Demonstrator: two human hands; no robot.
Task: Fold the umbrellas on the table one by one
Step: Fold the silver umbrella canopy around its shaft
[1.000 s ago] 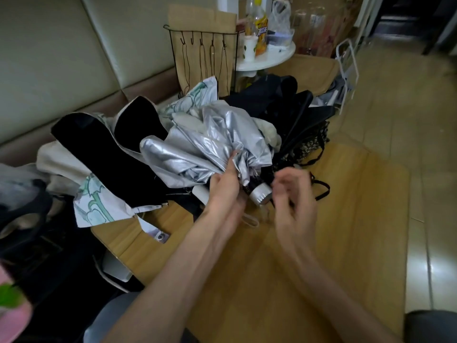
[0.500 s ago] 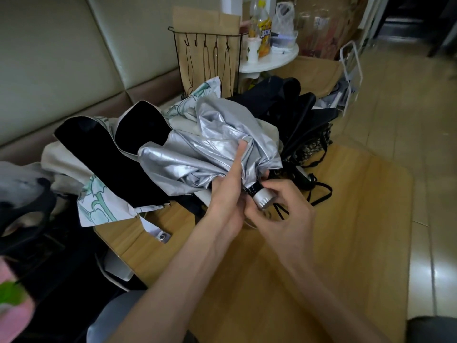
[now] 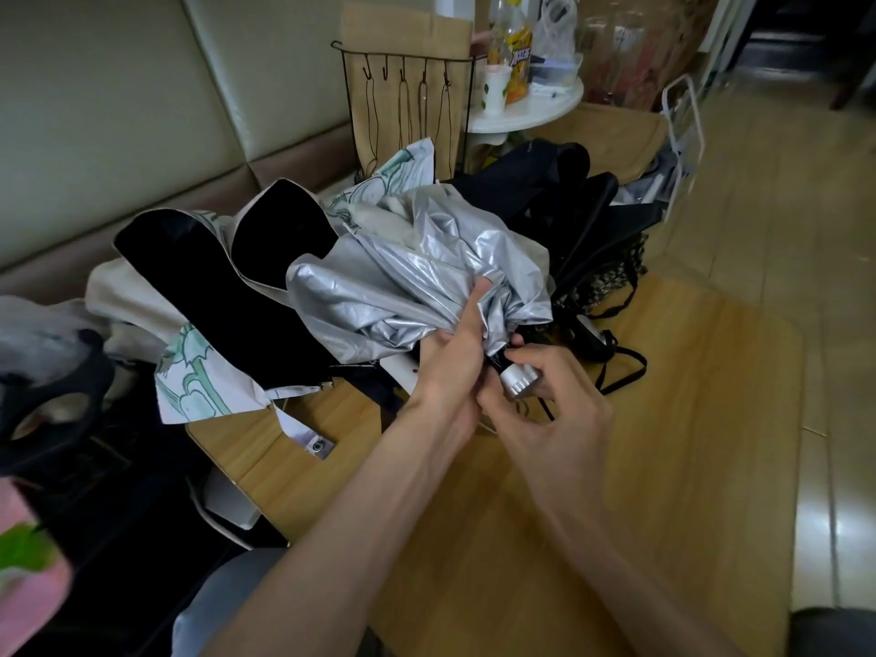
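A silver umbrella (image 3: 417, 272) lies half collapsed at the middle of the wooden table (image 3: 687, 419), its canopy loose and crumpled. My left hand (image 3: 455, 353) grips the gathered silver fabric near the handle, the index finger stretched up along it. My right hand (image 3: 550, 400) holds the umbrella's silver-capped handle (image 3: 519, 382) from below. Left of it sprawls a white umbrella with a black lining and green print (image 3: 199, 296). Black umbrellas (image 3: 578, 206) are heaped behind and to the right.
A beige sofa back (image 3: 118, 111) runs along the left. Behind the pile stand a wire rack with hooks (image 3: 403, 87) and a small round white table (image 3: 531, 106) with a bottle and cup. Tiled floor lies on the right.
My right hand came in from the right and took hold of the silver handle. My left hand slid up the gathered fabric and kept its grip.
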